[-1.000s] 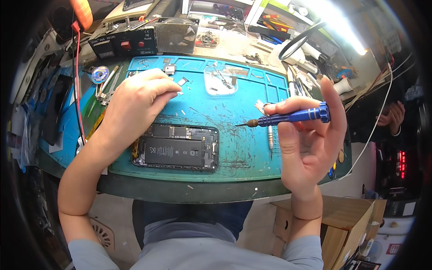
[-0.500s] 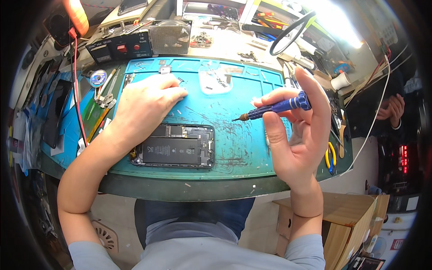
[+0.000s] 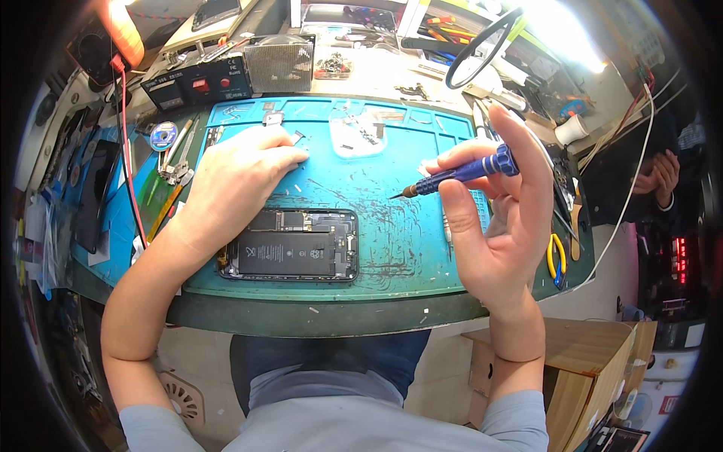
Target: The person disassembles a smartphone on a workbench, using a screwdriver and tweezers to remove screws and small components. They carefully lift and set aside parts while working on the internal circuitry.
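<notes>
An opened smartphone (image 3: 289,251) lies sideways on the blue work mat (image 3: 407,260), its black battery and inner boards exposed. Beyond the phone, my left hand (image 3: 245,167) rests over the mat with thumb and fingers pressed together. Whatever those fingertips hold, if anything, is hidden. A tiny dark part (image 3: 299,136) lies just past them. In my right hand (image 3: 503,226) is a blue precision screwdriver (image 3: 468,173), gripped between thumb and fingers above the mat's right side. Its thin tip points left and stays clear of the phone.
A small clear tray (image 3: 358,137) of little parts sits at the mat's back. Behind it stand a black power box (image 3: 199,83) and a parts box (image 3: 334,66). Solder wire (image 3: 163,136) is at left, yellow-handled pliers (image 3: 556,260) at right. Another person's hand (image 3: 663,175) shows far right.
</notes>
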Demonstrator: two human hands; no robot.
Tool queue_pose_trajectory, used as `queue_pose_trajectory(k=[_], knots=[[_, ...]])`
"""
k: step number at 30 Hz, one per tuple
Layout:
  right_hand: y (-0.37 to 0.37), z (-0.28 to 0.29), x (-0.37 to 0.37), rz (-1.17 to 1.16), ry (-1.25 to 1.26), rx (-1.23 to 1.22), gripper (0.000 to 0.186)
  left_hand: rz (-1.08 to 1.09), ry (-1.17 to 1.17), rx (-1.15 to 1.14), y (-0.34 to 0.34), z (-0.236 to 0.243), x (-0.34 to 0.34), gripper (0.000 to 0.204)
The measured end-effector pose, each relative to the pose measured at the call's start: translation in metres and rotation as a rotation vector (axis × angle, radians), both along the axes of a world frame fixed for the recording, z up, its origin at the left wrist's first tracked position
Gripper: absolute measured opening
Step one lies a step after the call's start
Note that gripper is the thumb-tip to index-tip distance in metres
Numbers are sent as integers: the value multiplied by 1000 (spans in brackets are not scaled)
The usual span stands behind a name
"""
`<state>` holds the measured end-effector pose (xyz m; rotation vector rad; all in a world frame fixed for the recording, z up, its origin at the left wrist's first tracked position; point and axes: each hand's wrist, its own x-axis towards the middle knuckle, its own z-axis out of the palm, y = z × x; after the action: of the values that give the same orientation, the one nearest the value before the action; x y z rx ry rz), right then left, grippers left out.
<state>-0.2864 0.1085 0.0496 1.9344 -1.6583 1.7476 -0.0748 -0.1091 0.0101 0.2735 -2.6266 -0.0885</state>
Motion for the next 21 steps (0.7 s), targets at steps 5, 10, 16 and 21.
queue_pose_trajectory(k=[5,10,16,21], knots=[[1,1,-5,-22,30,11,58,-5,91,101,-4,-1,2,13],[0,2,-1,-48,-1,21,59,13,75,119,2,2,-4,14],[0,2,-1,-60,10,36,58,51,123,122,-2,-6,-6,11],[0,2,-2,-76,26,39,57,95,113,141,-2,-4,-8,8]])
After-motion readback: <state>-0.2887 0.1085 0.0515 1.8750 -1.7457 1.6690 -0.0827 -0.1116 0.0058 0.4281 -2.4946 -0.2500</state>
